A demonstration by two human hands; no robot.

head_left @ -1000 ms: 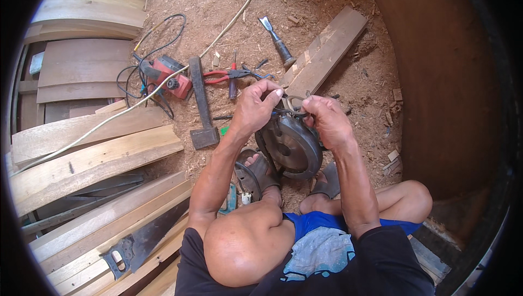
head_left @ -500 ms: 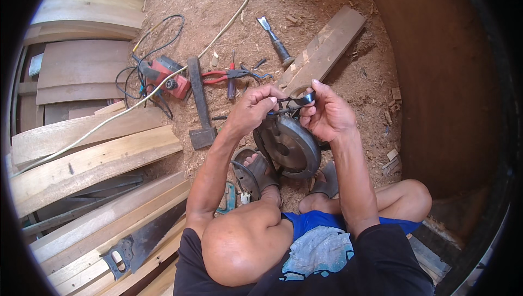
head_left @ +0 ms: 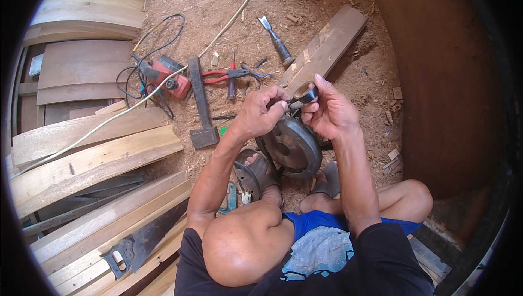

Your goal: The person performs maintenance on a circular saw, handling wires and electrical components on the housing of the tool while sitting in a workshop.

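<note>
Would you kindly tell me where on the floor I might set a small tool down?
Shavings-strewn floor lies open between the cream cable and the chisel, and between the plank and the brown panel. It is crowded around the hammer, pliers, red power tool and circular saw.

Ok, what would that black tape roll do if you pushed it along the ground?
The tape roll might roll if stood on edge, because it's a ring. It's probably light, being smaller than the right hand holding it. The loose wood shavings below would likely slow it.
</note>
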